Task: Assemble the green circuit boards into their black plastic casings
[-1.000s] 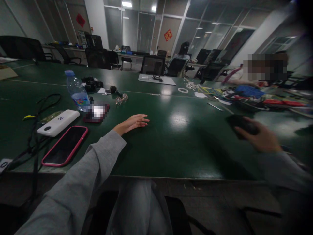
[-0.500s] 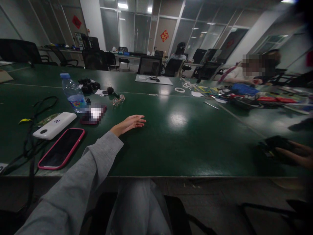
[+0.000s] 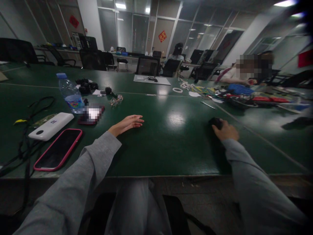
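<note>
My left hand (image 3: 129, 124) rests on the green table (image 3: 156, 150) with its fingers stretched out, holding nothing. At the right, my right hand (image 3: 226, 130) is wrapped round a dark object (image 3: 215, 122), held low over the table; its exact kind is hard to make out. Left of my left hand lie a phone in a pink case (image 3: 58, 149), a white power bank (image 3: 51, 126) and a second phone (image 3: 91, 115) with a lit screen. A clear bottle with a blue cap (image 3: 69, 93) leans beside them.
Eyeglasses (image 3: 116, 100) and small black items (image 3: 86, 86) lie beyond the phones. Black straps (image 3: 26, 143) run down the left side. A roll of white tape (image 3: 177, 90), a metal tool (image 3: 207, 105) and a cable pile (image 3: 241, 93) lie farther back. A person (image 3: 236, 73) sits across the table.
My right hand has come in from the right edge to the middle right of the table with the dark object. My left hand stays in place; the view has shifted slightly.
</note>
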Demonstrator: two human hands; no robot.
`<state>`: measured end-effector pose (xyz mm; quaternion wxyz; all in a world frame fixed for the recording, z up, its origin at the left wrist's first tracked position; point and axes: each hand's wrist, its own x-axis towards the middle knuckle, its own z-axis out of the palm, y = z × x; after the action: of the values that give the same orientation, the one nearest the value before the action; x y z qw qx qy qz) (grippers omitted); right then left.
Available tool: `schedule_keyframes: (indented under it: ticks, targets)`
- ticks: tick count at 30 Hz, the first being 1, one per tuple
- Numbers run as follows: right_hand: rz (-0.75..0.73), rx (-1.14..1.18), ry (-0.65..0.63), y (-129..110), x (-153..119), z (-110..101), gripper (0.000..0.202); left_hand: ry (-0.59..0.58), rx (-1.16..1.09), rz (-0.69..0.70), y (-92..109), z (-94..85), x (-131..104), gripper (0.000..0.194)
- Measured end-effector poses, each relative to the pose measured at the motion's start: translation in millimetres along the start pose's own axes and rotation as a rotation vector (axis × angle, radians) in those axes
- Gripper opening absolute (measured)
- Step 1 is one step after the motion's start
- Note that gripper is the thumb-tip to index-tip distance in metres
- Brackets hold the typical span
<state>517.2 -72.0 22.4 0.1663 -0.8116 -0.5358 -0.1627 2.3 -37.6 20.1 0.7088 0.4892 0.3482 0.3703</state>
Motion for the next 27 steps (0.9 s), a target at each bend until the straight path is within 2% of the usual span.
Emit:
schedule_keyframes:
  ticks: [1, 3, 7, 8, 10, 12, 14, 17, 20, 23, 27]
  targets:
    - [-0.017, 0.018, -0.050, -27, 1, 8, 0.061, 0.001, -0.002, 0.005, 0, 0.1, 0, 0.037]
    - [-0.153, 0.093, -0.083, -94, -9, 15, 0.057, 0.057, 0.004, 0.064, -1, -1.0, 2, 0.034]
    - [-0.518, 0.317, -0.124, -227, -60, 4, 0.054, 0.418, 0.153, 0.258, -4, -9.3, 10, 0.026]
    - [-0.602, 0.371, -0.140, -252, -75, -1, 0.054, 0.483, 0.225, 0.276, -5, -11.8, 12, 0.025]
    - [-0.727, 0.454, -0.152, -288, -101, -10, 0.052, 0.506, 0.372, 0.302, -7, -15.4, 14, 0.025]
    - [-0.794, 0.508, -0.147, -307, -118, -16, 0.050, 0.467, 0.477, 0.322, -8, -16.6, 16, 0.028]
    - [-0.818, 0.538, -0.145, -313, -126, -19, 0.049, 0.424, 0.516, 0.310, -9, -16.5, 16, 0.036]
    - [-0.830, 0.554, -0.150, -311, -126, -22, 0.049, 0.336, 0.560, 0.276, -7, -17.3, 15, 0.046]
    - [-0.834, 0.553, -0.149, -309, -124, -22, 0.050, 0.260, 0.716, 0.325, -3, -19.6, 12, 0.041]
    - [-0.836, 0.555, -0.157, -309, -123, -22, 0.051, 0.251, 0.806, 0.346, 0, -21.2, 9, 0.034]
    - [-0.837, 0.575, -0.163, -310, -123, -21, 0.051, 0.250, 0.823, 0.331, -1, -22.3, 10, 0.041]
